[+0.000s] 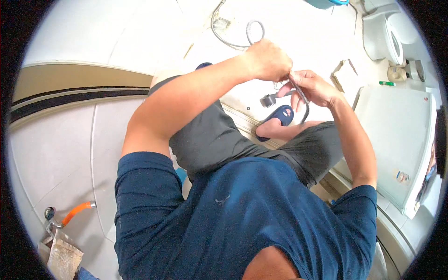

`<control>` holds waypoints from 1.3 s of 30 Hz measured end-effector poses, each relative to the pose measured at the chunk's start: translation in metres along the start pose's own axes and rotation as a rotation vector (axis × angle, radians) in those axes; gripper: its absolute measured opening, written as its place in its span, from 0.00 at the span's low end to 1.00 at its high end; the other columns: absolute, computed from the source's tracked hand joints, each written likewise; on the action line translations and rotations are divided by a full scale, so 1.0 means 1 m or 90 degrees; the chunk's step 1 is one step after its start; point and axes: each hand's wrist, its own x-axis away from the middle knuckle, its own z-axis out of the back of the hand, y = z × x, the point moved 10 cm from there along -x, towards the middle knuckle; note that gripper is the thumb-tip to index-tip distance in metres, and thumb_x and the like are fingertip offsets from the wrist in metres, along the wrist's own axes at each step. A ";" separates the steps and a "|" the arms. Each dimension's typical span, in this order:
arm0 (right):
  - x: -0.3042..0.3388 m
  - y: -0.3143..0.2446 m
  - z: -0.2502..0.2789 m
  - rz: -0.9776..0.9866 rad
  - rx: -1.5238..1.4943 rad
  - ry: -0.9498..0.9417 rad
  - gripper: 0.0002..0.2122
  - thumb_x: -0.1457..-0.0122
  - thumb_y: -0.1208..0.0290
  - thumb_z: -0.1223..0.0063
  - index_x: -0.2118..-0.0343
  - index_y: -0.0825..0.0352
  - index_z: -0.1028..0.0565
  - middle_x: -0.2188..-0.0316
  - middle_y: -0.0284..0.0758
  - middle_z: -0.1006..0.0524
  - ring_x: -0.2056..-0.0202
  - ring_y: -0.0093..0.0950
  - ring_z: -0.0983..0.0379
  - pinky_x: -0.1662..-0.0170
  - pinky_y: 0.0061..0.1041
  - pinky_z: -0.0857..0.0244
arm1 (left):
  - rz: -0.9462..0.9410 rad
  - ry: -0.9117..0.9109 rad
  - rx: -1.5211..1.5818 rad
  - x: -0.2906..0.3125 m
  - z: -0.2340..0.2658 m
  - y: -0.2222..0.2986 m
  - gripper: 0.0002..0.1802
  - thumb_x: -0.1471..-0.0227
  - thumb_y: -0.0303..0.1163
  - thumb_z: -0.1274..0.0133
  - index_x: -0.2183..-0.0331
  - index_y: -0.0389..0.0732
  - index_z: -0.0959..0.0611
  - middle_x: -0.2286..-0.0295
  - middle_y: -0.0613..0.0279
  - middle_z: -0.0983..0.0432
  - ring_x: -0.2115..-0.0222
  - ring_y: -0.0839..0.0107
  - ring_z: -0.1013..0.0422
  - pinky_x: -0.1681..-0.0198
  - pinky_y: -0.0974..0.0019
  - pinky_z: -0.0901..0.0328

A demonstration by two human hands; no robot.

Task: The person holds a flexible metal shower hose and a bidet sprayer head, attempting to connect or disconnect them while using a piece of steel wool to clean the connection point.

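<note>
My left hand (pixel 269 60) is closed in a fist round a grey flexible shower hose (pixel 218 33), which loops on the pale floor beyond it. Close against it, my right hand (pixel 313 87) pinches a darker length of hose (pixel 301 95) between thumb and fingers; its end curves down towards my lap. A small grey brush-like piece (pixel 268 100) with short bristles sticks out by the lower fingers of that hand; whether they grip it is hard to tell. On the floor lies a small black ring (pixel 248 108).
Blue slippers (pixel 283 113) are on my feet beside a raised sill (pixel 242 125). A white toilet (pixel 379 37) and a white box-shaped appliance (pixel 394 144) stand at right, near torn cardboard (pixel 343 77). At lower left are an orange hose (pixel 76 213) and a bag (pixel 65 255).
</note>
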 end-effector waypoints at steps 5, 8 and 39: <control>-0.009 0.020 -0.024 0.059 -0.220 -0.140 0.22 0.27 0.55 0.53 0.49 0.75 0.25 0.74 0.40 0.18 0.78 0.27 0.21 0.79 0.28 0.26 | -0.100 0.160 -0.050 0.011 0.008 0.011 0.05 0.55 0.33 0.42 0.77 0.43 0.15 0.78 0.54 0.17 0.77 0.56 0.19 0.76 0.52 0.26; -0.003 0.014 -0.007 -0.018 0.143 0.027 0.14 0.28 0.62 0.51 0.58 0.72 0.25 0.78 0.40 0.19 0.79 0.33 0.21 0.77 0.33 0.26 | -0.067 0.078 -0.048 0.011 -0.006 0.009 0.05 0.56 0.31 0.42 0.76 0.42 0.15 0.77 0.52 0.17 0.75 0.55 0.18 0.73 0.52 0.25; 0.021 -0.052 -0.026 0.293 0.933 0.334 0.11 0.35 0.67 0.43 0.56 0.70 0.21 0.71 0.46 0.18 0.72 0.43 0.20 0.68 0.39 0.27 | 0.140 -0.109 0.079 0.014 -0.024 -0.017 0.10 0.56 0.27 0.44 0.70 0.38 0.11 0.71 0.46 0.15 0.67 0.50 0.17 0.63 0.49 0.24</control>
